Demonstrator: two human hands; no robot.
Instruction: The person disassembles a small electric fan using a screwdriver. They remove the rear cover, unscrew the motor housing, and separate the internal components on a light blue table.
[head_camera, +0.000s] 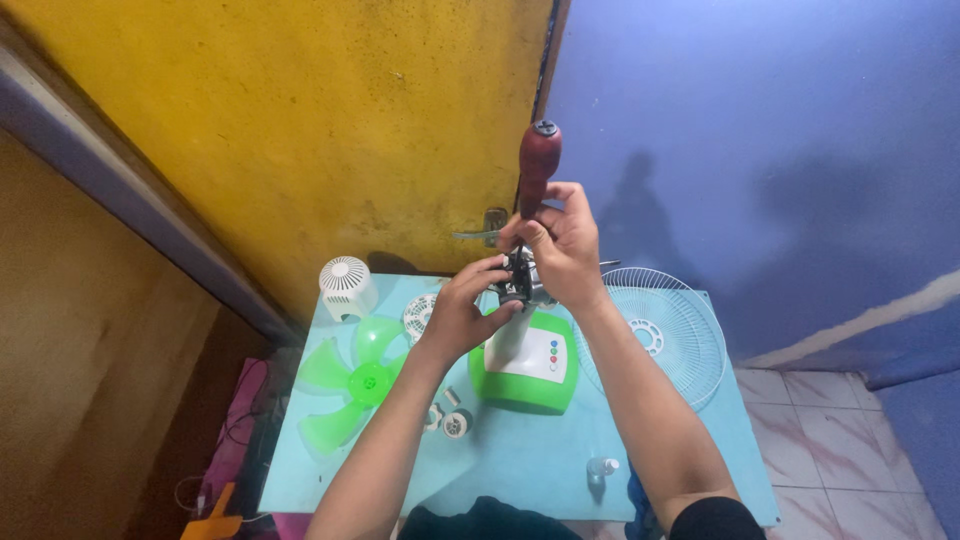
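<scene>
Both hands on a fan motor above the green base

Evidently the work is centred on the bare fan motor (520, 278), which sits on top of the white neck of the green-and-white fan base (524, 362) on the pale blue table (520, 465). The left hand (462, 312) grasps the motor from the side, fingers wrapped against it, apparently to steady it. The right hand (562, 245) is clenched around a screwdriver with a dark red handle (537, 168), held nearly upright with its tip down at the motor (the tip itself is hidden behind the fingers). Around the base lie loose parts, set within reach: a green fan blade (352, 385) to the left, a white rear motor cover (346, 287) beyond it, a white wire grille (668, 335) to the right, and small round white caps (450, 420) near the left forearm.
</scene>
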